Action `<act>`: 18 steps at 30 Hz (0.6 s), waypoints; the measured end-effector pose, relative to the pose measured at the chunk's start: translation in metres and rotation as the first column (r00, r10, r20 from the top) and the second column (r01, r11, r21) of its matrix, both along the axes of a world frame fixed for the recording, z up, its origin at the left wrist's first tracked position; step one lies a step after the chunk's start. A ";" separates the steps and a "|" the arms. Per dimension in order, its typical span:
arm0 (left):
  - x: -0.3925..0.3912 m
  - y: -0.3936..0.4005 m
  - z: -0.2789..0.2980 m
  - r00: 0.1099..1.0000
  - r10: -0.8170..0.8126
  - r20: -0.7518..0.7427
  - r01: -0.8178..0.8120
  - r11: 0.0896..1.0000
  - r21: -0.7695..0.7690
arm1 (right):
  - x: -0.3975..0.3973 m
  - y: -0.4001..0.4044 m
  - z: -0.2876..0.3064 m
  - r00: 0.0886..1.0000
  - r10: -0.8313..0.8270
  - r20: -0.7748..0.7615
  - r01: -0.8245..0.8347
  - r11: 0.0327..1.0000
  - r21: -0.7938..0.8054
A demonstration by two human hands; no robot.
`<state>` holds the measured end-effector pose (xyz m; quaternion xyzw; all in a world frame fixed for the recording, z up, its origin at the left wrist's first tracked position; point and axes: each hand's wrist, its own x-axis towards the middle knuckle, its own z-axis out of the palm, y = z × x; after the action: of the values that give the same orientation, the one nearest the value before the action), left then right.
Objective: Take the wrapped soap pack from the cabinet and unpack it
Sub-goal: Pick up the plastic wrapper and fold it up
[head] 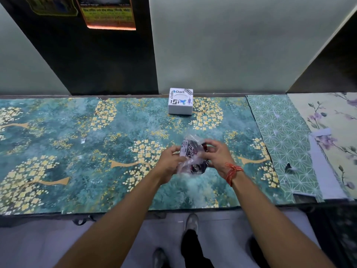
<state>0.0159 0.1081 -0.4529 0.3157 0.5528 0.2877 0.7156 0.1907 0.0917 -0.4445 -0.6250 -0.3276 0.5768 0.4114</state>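
Note:
The wrapped soap pack [192, 156] is a crinkled clear plastic bundle with dark red and black printing, held just above the counter's middle. My left hand [170, 163] grips its left side, thumb on top. My right hand [218, 154], with a red thread on the wrist, pinches the wrap at its upper right. The plastic looks loosened and puffed up around the dark contents. No cabinet is in sight.
The counter [77, 151] has a teal floral cover. A small white box [180, 101] with stickers stands at the back against the wall. Patterned sheets [286, 144] lie at the right end. My feet and the grey floor show below the counter's front edge.

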 end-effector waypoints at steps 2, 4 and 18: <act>-0.007 -0.014 0.003 0.997 -0.021 0.075 0.022 1.000 -0.011 | -0.008 -0.017 0.000 0.999 -0.050 0.007 0.050 0.996 0.068; -0.010 -0.030 0.000 0.995 -0.039 0.094 0.040 0.999 -0.005 | -0.014 -0.036 0.000 0.996 -0.081 0.031 0.077 0.989 0.122; 0.088 -0.174 -0.092 0.976 -0.186 0.110 0.205 0.956 -0.208 | 0.056 -0.238 -0.071 0.930 -0.037 0.365 -0.044 0.976 0.212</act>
<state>0.1037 -0.0656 -0.5445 0.2753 0.5143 0.1670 0.7949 0.2468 -0.1463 -0.5150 -0.6726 -0.4605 0.4116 0.4076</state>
